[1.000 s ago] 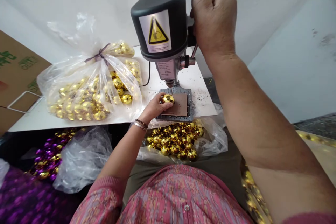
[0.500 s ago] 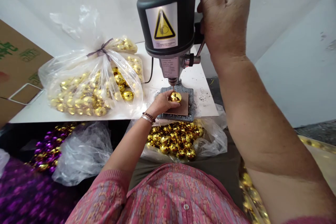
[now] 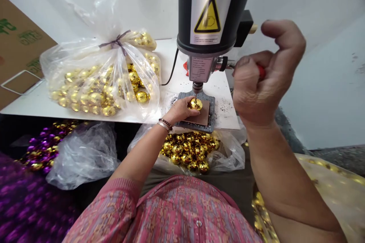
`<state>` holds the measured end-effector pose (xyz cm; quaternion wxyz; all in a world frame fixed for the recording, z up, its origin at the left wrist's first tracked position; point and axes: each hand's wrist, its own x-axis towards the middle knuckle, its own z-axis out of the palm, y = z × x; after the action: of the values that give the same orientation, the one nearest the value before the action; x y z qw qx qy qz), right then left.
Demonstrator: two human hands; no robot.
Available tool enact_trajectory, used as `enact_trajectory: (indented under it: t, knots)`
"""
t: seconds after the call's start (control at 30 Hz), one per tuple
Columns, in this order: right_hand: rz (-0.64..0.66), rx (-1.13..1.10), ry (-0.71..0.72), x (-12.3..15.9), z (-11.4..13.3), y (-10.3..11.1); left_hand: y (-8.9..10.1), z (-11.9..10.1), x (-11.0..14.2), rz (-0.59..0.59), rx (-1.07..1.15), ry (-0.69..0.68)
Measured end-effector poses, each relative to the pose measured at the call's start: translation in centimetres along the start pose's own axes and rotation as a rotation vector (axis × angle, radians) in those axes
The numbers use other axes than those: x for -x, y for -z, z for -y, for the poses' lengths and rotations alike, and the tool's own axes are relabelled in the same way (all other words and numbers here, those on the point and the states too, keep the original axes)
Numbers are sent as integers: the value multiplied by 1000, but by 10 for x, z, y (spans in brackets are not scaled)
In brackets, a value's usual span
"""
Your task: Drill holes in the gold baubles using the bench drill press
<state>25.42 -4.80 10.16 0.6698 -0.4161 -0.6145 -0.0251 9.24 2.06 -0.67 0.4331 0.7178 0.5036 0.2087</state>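
Two hands at work for us here! Our left hand [image 3: 178, 111] cups a mirrored gold ball [image 3: 196, 104], fingers curved around its near side, pinning it on a brown pad [image 3: 203, 118] right under the drill bit [image 3: 195, 94]; we can't quite tell whether the tip is touching. Our right hand [image 3: 252, 89] is up beside the drill press [image 3: 212, 19], fingers closed around a red grip [image 3: 261, 71], thumb lifted free. The pad sits on the press's grey base [image 3: 210, 121], near the front edge of a white table [image 3: 228, 124], with black specks [image 3: 225, 108] to its right. Just below that edge, a plastic bag of gold balls [image 3: 229, 155] lies open; further left, purple balls [image 3: 42, 144] sit by crumpled plastic [image 3: 82, 157]. Beyond our left hand, a tied bag of gold balls [image 3: 71, 51] fills the tabletop, with a cardboard carton [image 3: 23, 41] behind it.
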Motion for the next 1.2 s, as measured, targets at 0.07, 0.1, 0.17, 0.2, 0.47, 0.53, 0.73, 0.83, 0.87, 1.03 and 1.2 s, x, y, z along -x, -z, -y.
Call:
enact_trajectory:
  t: [0.07, 0.1, 0.17, 0.2, 0.47, 0.53, 0.73, 0.83, 0.87, 1.03, 1.2]
  knots:
    - [14, 37, 2, 9, -2, 3, 0, -1, 1, -16, -41, -7]
    - [23, 61, -1, 12, -2, 3, 0, -1, 1, -20, -57, -13]
    - [29, 104, -9, 15, -3, 4, 0, -3, 2, -20, -69, -17]
    - [30, 117, -10, 16, -3, 3, 0, -3, 2, -17, -70, -17]
    - [-5, 136, 133, 28, -18, 1, 1, -3, 4, -8, -50, -15]
    - [-35, 125, 208, 31, -27, -2, 1, -1, 4, 5, -30, -15]
    - [-151, 70, 210, 38, -33, -12, -3, 6, 2, 27, 49, -18]
    - [-205, 72, 181, 40, -31, -17, -5, 9, 1, 27, 64, -30]
    - [-222, 80, 165, 41, -31, -18, -5, 10, 0, 21, 69, -29]
    - [-214, 134, 126, 59, -41, -16, -5, 11, 0, 24, 80, -52]
    - [-216, 179, 144, 58, -42, -13, -5, 9, 1, -7, 49, -39]
